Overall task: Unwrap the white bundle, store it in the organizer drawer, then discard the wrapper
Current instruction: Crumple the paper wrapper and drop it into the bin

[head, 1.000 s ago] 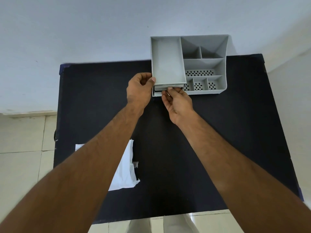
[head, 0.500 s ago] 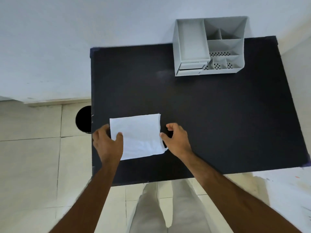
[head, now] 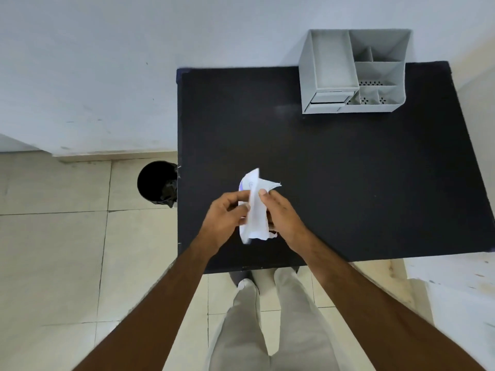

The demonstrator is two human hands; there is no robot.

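The white paper wrapper (head: 254,210) is folded and crumpled between both hands, lifted above the near part of the black table (head: 348,183). My left hand (head: 225,220) grips its left side and my right hand (head: 284,218) pinches its right side. The grey organizer (head: 353,73) stands at the table's far right, against the wall. Its small drawers (head: 328,99) at the lower left front look pushed in. The white bundle itself is not visible.
A black round bin (head: 156,182) with dark contents stands on the tiled floor by the table's left edge. A white wall runs behind the table. My legs in light trousers (head: 257,317) are at the table's near edge.
My hands left the organizer drawer, came back to the flat wrapper near the table's front edge, then lifted and folded it together. The view has shifted, so the bin shows at the left.
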